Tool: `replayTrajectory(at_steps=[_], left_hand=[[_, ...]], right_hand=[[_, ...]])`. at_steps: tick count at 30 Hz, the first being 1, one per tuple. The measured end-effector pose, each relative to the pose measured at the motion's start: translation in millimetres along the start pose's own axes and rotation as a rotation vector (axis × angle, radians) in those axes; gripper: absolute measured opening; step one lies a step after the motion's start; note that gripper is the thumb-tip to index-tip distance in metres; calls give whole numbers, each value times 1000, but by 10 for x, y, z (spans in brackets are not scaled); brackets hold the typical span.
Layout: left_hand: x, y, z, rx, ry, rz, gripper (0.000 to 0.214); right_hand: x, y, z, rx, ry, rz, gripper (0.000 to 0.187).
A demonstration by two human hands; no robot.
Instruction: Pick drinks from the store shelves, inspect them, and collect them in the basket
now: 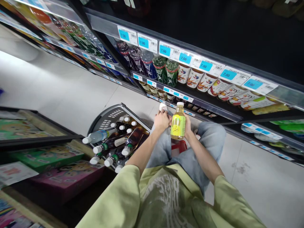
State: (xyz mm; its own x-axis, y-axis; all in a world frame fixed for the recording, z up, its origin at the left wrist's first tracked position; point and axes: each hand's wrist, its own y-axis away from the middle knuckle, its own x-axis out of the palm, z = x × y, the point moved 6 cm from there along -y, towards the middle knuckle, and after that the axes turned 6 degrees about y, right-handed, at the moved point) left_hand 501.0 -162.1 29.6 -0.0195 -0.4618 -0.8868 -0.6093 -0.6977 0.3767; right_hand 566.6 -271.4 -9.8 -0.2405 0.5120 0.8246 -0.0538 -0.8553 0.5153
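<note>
The clear plastic bottle of yellow drink (pixel 178 125) has a white cap and a lime-yellow label. Dark brown bottles (pixel 133 137) in the grey slotted plastic basket (pixel 111 115) wear white caps. The shelf price tags (pixel 205 66) are white with cyan blocks. The sweatshirt (pixel 163 196) is pale green, printed white; the jeans (pixel 209 136) are faded blue.

Sits facing the shelves (pixel 213 106), a bottle (pixel 178 126) upright between left hand (pixel 162 121) and right hand (pixel 189 127). Has a basket (pixel 106 114) of bottles (pixel 114 148) on the floor (pixel 59 88) at left, boxes (pixel 47 156) beyond.
</note>
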Motion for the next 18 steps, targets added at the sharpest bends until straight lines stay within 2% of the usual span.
replayTrajectory(at_steps=[7,18], left_hand=[[31,-14,18,-8,1,4,33],[-28,11,-17,-8,3,13,33]], right_hand=[[-25,-14,2,-6,0,-9,48],[-35,-23,1,-10,-2,-15,48]])
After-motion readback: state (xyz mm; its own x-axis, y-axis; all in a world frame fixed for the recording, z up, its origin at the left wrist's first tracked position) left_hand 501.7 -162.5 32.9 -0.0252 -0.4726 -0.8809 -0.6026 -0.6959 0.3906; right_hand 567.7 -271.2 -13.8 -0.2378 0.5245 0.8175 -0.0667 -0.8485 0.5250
